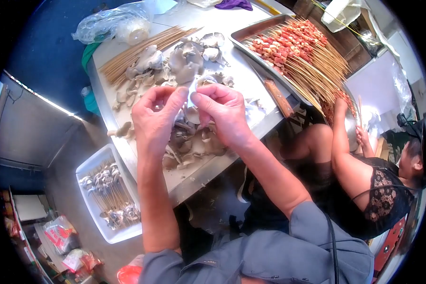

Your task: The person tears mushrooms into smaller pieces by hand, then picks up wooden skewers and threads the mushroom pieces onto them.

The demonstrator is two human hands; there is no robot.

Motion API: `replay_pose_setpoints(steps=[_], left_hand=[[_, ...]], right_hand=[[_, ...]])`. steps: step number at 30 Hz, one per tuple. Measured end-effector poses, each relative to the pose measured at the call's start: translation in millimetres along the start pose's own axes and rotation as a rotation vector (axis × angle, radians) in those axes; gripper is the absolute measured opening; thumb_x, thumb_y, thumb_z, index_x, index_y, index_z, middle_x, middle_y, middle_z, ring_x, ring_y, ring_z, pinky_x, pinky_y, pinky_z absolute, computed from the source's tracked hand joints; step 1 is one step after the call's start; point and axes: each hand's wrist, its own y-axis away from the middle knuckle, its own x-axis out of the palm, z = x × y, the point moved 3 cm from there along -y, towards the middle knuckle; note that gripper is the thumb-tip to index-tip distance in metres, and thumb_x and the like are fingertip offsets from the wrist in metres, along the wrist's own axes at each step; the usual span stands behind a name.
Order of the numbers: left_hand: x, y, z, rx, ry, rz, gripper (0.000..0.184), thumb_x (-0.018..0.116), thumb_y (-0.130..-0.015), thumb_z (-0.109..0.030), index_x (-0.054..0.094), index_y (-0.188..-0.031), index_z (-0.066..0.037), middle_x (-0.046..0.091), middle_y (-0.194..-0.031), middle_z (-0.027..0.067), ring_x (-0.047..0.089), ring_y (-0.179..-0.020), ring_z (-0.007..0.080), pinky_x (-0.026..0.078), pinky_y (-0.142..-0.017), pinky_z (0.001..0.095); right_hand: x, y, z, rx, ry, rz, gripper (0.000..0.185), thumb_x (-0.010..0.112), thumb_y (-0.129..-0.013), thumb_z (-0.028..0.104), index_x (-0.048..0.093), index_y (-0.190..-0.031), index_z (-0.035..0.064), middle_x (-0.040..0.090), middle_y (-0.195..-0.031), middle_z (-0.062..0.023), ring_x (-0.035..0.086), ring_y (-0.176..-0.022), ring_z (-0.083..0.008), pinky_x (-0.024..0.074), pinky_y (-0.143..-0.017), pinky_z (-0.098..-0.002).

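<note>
My left hand and my right hand meet above the table, thumbs and fingertips pinched together. Between them is a small pale piece of oyster mushroom, gripped from both sides. Loose grey oyster mushrooms are heaped beyond my hands, and more mushroom pieces lie beneath them, partly covered by my wrists. A bundle of bare bamboo skewers rests at the heap's far left. Down to the left, a white plastic tub holds mushrooms threaded on skewers.
A metal tray of red meat skewers stands at the table's right, near a wooden-handled knife. At the right sits another person, hands among skewers by a metal bowl. A clear plastic bag lies at the far left corner.
</note>
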Motion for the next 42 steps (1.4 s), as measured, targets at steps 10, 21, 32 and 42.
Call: replay_pose_setpoints(steps=[10,21,32,42], left_hand=[[1.0,0.0,13.8,-0.227,0.392,0.090,0.017,0.069,-0.088,-0.016,0.066,-0.095,-0.001,0.062,-0.079,0.0002,0.049,-0.063,0.0053,0.037,-0.055,0.0197],[-3.2,-0.9,16.9,-0.160,0.301,0.252,0.010,0.065,-0.086,-0.008,0.064,-0.093,-0.002,0.062,-0.081,-0.0005,0.048,-0.065,0.0053,0.037,-0.057,0.0194],[7.7,6.9,9.5,-0.198,0.496,0.275,0.007,0.064,-0.086,-0.009,0.067,-0.091,-0.004,0.063,-0.080,-0.0035,0.050,-0.065,0.0016,0.038,-0.058,0.0168],[14.2,9.6,10.6,-0.272,0.801,0.319,0.014,0.061,-0.087,-0.010,0.063,-0.098,-0.002,0.065,-0.087,0.0032,0.056,-0.071,0.0083,0.043,-0.062,0.0222]], right_hand=[[4.6,5.5,-0.4,-0.058,0.115,-0.007,0.013,0.071,-0.088,0.011,0.067,-0.093,0.0002,0.063,-0.072,0.0006,0.052,-0.056,-0.0024,0.0403,-0.048,-0.0180],[6.4,8.5,6.2,-0.219,0.284,0.019,0.012,0.073,-0.084,0.006,0.065,-0.090,0.0005,0.058,-0.070,0.0060,0.049,-0.061,0.0007,0.0391,-0.051,-0.0181],[1.8,13.0,10.2,-0.008,0.075,0.029,0.015,0.069,-0.081,0.004,0.069,-0.095,-0.0012,0.062,-0.066,0.0006,0.053,-0.053,-0.0035,0.0421,-0.048,-0.0194],[-3.9,10.6,13.3,0.199,-0.426,0.173,0.008,0.062,-0.087,0.007,0.066,-0.090,0.0003,0.059,-0.066,-0.0011,0.048,-0.049,-0.0072,0.0417,-0.047,-0.0233]])
